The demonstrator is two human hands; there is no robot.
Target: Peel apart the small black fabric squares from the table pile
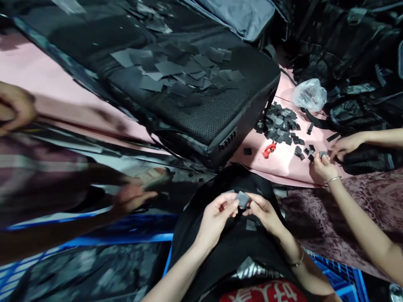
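Over my lap, my left hand (218, 212) pinches a small dark grey square piece (243, 199) between thumb and fingers. My right hand (263, 212) is closed at the right edge of that same piece. Whether it is fabric or plastic I cannot tell. Another flat grey piece (251, 225) lies on the dark cloth of my lap, just below my hands. Ahead is a large black bag (189, 109) with a mesh panel, and a spread of larger grey squares (195, 69) rests on top of it.
A pink-covered table (283, 165) bears a heap of small black squares (280, 121), a red item (269, 149) and a clear plastic bag (310, 94). Co-workers' hands are at right (325, 167) and left (129, 195). Blue crates (126, 239) flank my lap.
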